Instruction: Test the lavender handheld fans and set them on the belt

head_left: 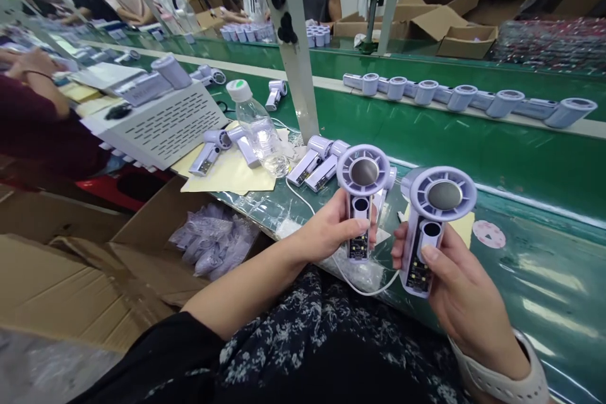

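My left hand [341, 221] is closed round the handle of a lilac handheld fan [363, 167], its thumb lying on the open front where a circuit board shows. A second lilac handheld fan [442, 192] is held upright in my right hand [454, 271], the thumb just under a dark round spot on its handle. Both fans have a round ringed head with a grey centre. A white cable [364, 292] loops between them, low down. Just behind the left fan, more lilac fans [310, 161] lie on the green bench.
A clear plastic bottle [258, 120] stands near yellow paper [237, 177] and a slotted metal box [161, 120]. Fans [426, 93] line the conveyor [521, 145]. A metal post [298, 82] rises ahead. Below left, a carton [156, 221] holds plastic bags. Several people sit opposite.
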Tool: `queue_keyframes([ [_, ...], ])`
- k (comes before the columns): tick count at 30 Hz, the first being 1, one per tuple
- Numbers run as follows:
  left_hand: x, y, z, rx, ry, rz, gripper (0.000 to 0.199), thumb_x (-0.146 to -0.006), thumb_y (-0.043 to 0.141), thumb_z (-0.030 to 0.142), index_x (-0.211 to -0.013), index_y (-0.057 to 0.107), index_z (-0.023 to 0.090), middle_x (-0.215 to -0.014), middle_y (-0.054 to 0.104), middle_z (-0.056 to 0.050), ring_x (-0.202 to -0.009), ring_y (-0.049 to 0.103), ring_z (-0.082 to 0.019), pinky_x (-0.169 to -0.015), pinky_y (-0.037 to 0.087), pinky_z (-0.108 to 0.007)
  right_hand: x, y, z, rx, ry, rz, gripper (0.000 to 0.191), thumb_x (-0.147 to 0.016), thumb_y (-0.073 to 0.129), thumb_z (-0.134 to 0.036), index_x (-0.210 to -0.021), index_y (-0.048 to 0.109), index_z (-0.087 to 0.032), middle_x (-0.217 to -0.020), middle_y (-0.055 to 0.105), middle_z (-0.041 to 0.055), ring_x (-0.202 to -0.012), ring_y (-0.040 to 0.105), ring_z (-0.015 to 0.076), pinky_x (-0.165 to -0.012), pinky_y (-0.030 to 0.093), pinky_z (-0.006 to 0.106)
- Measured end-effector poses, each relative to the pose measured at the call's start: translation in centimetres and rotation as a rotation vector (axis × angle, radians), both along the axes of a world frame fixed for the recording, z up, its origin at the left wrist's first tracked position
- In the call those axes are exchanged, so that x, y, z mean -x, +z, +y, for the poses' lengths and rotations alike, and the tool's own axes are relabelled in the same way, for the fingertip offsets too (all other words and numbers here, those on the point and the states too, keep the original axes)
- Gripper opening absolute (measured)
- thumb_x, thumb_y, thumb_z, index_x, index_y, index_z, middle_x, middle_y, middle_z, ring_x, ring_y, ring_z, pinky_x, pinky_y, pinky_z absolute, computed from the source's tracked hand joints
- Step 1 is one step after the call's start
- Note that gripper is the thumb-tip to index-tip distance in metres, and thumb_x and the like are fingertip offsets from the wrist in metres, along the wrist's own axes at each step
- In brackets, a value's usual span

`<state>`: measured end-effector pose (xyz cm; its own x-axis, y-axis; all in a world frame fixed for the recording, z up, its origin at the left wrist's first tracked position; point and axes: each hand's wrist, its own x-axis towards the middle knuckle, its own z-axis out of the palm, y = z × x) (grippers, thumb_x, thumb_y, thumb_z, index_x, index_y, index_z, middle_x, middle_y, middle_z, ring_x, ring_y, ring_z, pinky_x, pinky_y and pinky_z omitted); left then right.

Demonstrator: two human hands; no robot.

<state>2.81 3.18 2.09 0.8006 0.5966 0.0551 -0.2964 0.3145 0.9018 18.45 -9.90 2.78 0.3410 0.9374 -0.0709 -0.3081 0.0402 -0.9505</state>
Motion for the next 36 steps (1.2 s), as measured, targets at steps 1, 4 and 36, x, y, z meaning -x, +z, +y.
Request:
queue_keyframes([
  [1, 0.1, 0.1, 0.0, -0.010, -0.001, 0.000, 0.044, -0.083, 0.079, 0.044, -0.104, 0.049, 0.020, -0.082, 0.062, 0.000, -0.069, 0.062, -0.014, -0.066, 0.052, -0.030, 0.0, 0.0, 0.1, 0.004, 0.004, 0.012, 0.020, -0.092, 0.074, -0.040, -0.109, 0.075, -0.029, -0.102, 0.071, 0.0046, -0.079, 0.066, 0.0184, -0.069, 0.060, 0.029],
  [4, 0.2, 0.2, -0.2, -0.014, -0.007, 0.017, 0.046, -0.082, 0.079, 0.046, -0.104, 0.048, 0.020, -0.083, 0.062, 0.000, -0.069, 0.062, -0.014, -0.066, 0.051, -0.030, 0.0, 0.0, 0.1, -0.014, 0.005, 0.058, 0.023, -0.091, 0.073, -0.041, -0.111, 0.075, -0.029, -0.103, 0.071, 0.0051, -0.081, 0.065, 0.0196, -0.070, 0.059, 0.030],
  [36, 0.0, 0.0, -0.7, 0.151, -0.008, 0.054, 0.052, -0.075, 0.084, 0.043, -0.103, 0.047, 0.019, -0.093, 0.057, -0.001, -0.068, 0.061, -0.013, -0.061, 0.054, -0.030, -2.7, -3.7, 2.2, 0.170, -0.232, 0.130, 0.031, -0.078, 0.081, -0.042, -0.095, 0.071, -0.018, -0.088, 0.071, 0.0040, -0.067, 0.063, 0.0150, -0.054, 0.055, 0.025],
])
